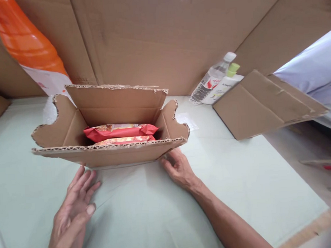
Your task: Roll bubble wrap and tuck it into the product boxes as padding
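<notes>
An open cardboard box (122,154) stands on the pale table with its torn-edged flaps raised. Inside lie red packets, the back packet (120,132) showing more fully than the front packet (124,140), whose lower part the front flap hides. My left hand (75,209) is at the box's near left corner, fingers spread and holding nothing. At the near right corner, my right hand (178,168) reaches against the box's lower edge with curled fingers. The tips of those fingers are hidden by the box, so I cannot tell how firmly they grip.
Behind the box at left stands a large orange bottle (35,46). A clear plastic bottle (211,77) and a white container with a green cap (232,70) are at the back right, beside another cardboard box (255,106). Tall cardboard walls (159,37) close the back. A person's light clothing (317,68) shows at right.
</notes>
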The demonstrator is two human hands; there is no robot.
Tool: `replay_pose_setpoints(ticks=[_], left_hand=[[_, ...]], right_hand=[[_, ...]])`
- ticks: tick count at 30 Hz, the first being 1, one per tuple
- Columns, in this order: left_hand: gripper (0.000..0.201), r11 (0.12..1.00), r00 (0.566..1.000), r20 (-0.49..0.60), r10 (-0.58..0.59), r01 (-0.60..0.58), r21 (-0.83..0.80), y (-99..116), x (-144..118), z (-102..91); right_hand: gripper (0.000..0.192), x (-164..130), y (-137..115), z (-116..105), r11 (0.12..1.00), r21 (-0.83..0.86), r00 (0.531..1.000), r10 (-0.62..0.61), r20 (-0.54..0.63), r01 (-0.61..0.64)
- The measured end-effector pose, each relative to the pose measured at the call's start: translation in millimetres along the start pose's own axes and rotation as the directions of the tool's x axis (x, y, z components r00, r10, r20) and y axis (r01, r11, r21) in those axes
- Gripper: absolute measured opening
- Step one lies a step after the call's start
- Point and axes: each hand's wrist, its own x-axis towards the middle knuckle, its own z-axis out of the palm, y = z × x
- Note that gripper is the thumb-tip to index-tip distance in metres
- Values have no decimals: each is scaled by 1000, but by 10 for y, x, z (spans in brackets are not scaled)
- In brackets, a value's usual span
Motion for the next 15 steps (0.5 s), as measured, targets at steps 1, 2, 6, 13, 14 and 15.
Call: replay_pose_setpoints(ticks=[1, 2, 6, 13, 14, 15], left_hand=[[44, 1000, 999, -32, -22, 21, -7, 2, -10, -2], [39, 999, 997, -57, -49, 49, -13, 3, -21, -6], [26, 993, 988, -96, -120, 119, -13, -6, -69, -13], [29, 980, 979, -73, -191, 194, 43, -26, -155, 20], [29, 979, 978, -64, -199, 202, 35, -23, -162, 26], [30, 978, 977, -53, -207, 208, 26, -17, -166, 33]], right_hand=[[39, 8, 73, -43, 999, -47, 1000, -20, -21, 19], [39, 21, 153, -84, 995, -99, 999, -27, -47, 22], [31, 121, 457, -148, 944, -323, 996, 42, -72, -63], [33, 186, 581, -48, 913, -372, 986, 138, -97, -165], [32, 183, 576, -42, 913, -367, 983, 147, -111, -178], [31, 180, 572, -44, 913, -362, 981, 150, -124, -186]])
